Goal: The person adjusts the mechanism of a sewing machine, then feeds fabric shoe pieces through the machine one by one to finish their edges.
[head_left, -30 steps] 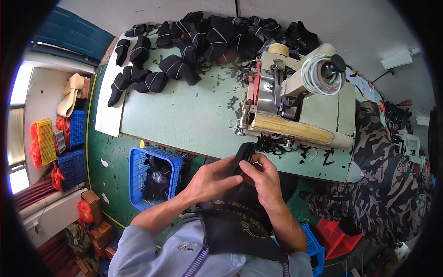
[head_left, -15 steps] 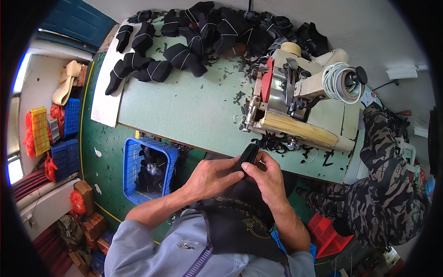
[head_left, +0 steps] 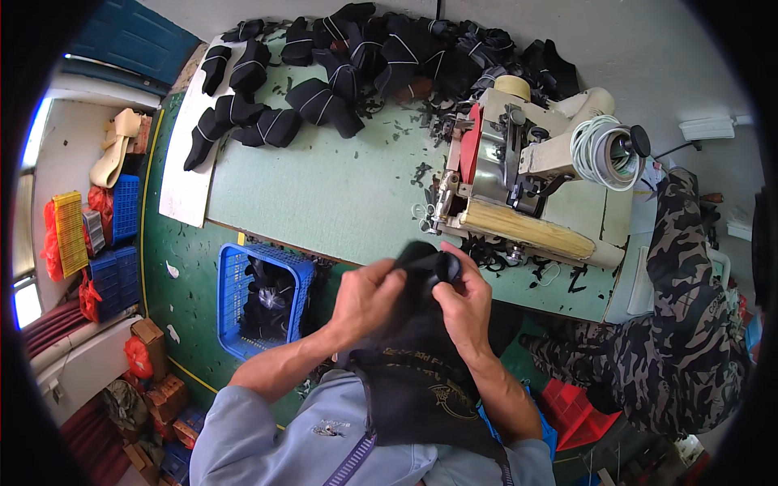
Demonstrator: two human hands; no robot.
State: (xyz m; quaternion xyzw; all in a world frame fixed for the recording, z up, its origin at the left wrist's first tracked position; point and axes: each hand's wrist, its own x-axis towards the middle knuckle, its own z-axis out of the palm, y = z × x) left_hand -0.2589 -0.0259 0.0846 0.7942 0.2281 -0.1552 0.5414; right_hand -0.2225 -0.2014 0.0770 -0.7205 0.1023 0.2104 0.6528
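In front of my chest, at the table's near edge, my two hands stretch a black sock point(head_left: 419, 261) between them. My left hand point(head_left: 366, 298) is closed on its left side, with the fingers slightly smeared by motion. My right hand point(head_left: 464, 298) pinches the other side between thumb and fingers, where the fabric bunches into a rounded fold. Just beyond my right hand stands a sewing machine point(head_left: 519, 158) with a pale cylindrical arm point(head_left: 527, 231) and a coil of white cord point(head_left: 598, 154). Black scraps point(head_left: 488, 249) lie along that arm.
Tied black sock bundles point(head_left: 326, 105) cover the far side of the green table point(head_left: 324, 202). On the floor at left stands a blue basket point(head_left: 231, 304) of dark items. A person in camouflage clothing point(head_left: 681, 324) is close at right, near a red plastic container point(head_left: 571, 413).
The sock was folded narrow between both hands; now it is spread wider. My left hand has drawn back to the left and closed more, while my right hand stays nearly in place.
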